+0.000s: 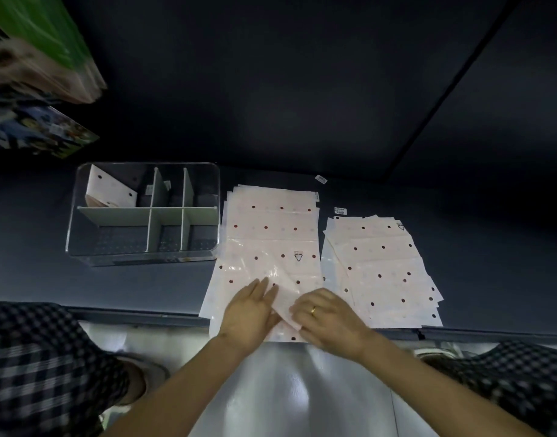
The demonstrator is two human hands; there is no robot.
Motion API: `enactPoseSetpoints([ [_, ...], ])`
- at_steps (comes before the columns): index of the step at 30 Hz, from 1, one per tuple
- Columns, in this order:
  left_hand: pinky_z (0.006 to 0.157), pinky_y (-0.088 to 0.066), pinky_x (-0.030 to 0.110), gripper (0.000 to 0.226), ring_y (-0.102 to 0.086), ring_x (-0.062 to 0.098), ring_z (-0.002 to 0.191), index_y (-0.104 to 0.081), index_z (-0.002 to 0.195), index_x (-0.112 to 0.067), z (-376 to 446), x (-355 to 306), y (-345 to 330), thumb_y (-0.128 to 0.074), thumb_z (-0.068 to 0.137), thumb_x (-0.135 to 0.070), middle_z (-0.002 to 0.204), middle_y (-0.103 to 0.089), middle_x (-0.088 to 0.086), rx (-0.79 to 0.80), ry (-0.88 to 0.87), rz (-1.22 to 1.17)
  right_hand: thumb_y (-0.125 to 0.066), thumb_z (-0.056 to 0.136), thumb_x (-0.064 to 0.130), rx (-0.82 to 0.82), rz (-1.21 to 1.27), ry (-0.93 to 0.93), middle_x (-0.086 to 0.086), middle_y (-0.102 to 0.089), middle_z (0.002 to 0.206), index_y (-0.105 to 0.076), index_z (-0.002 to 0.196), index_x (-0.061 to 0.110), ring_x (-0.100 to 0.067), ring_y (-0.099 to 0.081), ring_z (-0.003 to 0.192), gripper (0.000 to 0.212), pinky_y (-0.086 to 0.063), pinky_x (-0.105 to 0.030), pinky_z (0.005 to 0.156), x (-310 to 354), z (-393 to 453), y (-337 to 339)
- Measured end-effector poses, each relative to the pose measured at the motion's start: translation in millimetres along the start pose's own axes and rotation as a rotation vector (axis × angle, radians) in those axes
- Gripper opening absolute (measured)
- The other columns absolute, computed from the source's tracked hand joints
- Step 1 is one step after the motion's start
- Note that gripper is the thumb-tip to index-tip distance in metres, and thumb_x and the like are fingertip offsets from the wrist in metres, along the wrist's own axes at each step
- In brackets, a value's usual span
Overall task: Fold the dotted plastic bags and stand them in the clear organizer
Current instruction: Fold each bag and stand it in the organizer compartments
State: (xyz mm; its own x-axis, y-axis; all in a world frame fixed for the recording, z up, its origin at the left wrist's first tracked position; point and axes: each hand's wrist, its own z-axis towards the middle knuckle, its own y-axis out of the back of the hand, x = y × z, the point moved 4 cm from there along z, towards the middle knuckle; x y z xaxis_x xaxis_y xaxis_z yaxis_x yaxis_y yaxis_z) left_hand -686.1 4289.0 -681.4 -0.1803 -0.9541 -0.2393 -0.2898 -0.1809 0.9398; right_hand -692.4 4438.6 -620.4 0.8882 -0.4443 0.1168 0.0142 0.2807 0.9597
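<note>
Two hands on the dotted bag [267, 244], left grip [249, 313] flat, right grip [326, 316] pinching its folded corner

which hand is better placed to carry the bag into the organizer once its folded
Probably the left hand: the clear organizer sits on its side of the dotted bag, with no reach across. The right hand is farther, pinching the folded corner.

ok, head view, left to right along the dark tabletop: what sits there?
Clear organizer with one folded dotted bag in its back-left compartment → stack of flat dotted bags being folded → second stack of dotted bags.
</note>
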Motion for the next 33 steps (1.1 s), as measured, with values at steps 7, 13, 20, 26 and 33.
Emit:
enactPoseSetpoints([
  [7, 0.112, 0.019, 0.037, 0.068, 0.0, 0.025, 0.146, -0.021, 0.149, -0.024, -27.7, 13.5, -5.8, -0.043, 0.091, 0.003, 0.157, -0.001, 0.002, -0.066, -0.166, -0.127, -0.057, 0.088, 0.04, 0.326, 0.246, -0.2, 0.002, -0.048, 0.141, -0.046, 0.138, 0.016, -0.012, -0.043, 0.131, 0.056, -0.027, -0.031, 0.114, -1.3, -19.1, -36.8],
  [13, 0.119, 0.001, 0.026, 0.041, -0.011, 0.019, 0.145, -0.048, 0.138, -0.022, -33.1, 22.4, -1.7, -0.048, 0.097, -0.013, 0.154, -0.021, 0.001, -0.123, -0.184, -0.34, -0.059, 0.089, 0.015, 0.199, 0.354, -0.431, 0.009, -0.061, 0.124, -0.06, 0.125, 0.023, -0.017, -0.05, 0.112, 0.038, -0.035, -0.028, 0.096, -13.5, -15.2, -42.9],
  [20, 0.081, -0.026, 0.028, 0.017, -0.041, 0.019, 0.107, -0.074, 0.079, -0.022, -30.3, 44.4, 2.2, -0.069, 0.083, -0.038, 0.115, -0.052, -0.009, -0.33, 0.333, -0.48, -0.062, 0.09, 0.024, 0.096, 0.801, -1.043, 0.005, -0.063, 0.075, -0.064, 0.076, 0.018, -0.011, -0.055, 0.078, 0.015, -0.04, -0.02, 0.07, -25.7, 5.1, -56.0],
  [26, 0.081, -0.025, 0.026, 0.018, -0.041, 0.017, 0.105, -0.068, 0.084, -0.025, -23.3, 42.8, 3.3, -0.063, 0.087, -0.042, 0.11, -0.046, -0.006, -0.325, 0.496, -0.495, -0.066, 0.086, 0.025, 0.187, 0.69, -1.217, -0.002, -0.07, 0.097, -0.069, 0.091, 0.011, -0.013, -0.061, 0.089, 0.015, -0.044, -0.023, 0.077, -37.3, 17.0, -68.2],
  [33, 0.096, -0.05, 0.042, 0.054, -0.059, 0.027, 0.118, -0.067, 0.116, -0.005, -37.8, 2.7, 7.7, -0.079, 0.073, -0.037, 0.127, -0.061, 0.011, -0.338, -0.152, -0.009, -0.068, 0.085, 0.021, 0.233, 0.705, -1.278, -0.007, -0.07, 0.092, -0.071, 0.089, 0.007, -0.019, -0.061, 0.085, 0.015, -0.045, -0.023, 0.075, -43.2, 22.9, -68.3],
])
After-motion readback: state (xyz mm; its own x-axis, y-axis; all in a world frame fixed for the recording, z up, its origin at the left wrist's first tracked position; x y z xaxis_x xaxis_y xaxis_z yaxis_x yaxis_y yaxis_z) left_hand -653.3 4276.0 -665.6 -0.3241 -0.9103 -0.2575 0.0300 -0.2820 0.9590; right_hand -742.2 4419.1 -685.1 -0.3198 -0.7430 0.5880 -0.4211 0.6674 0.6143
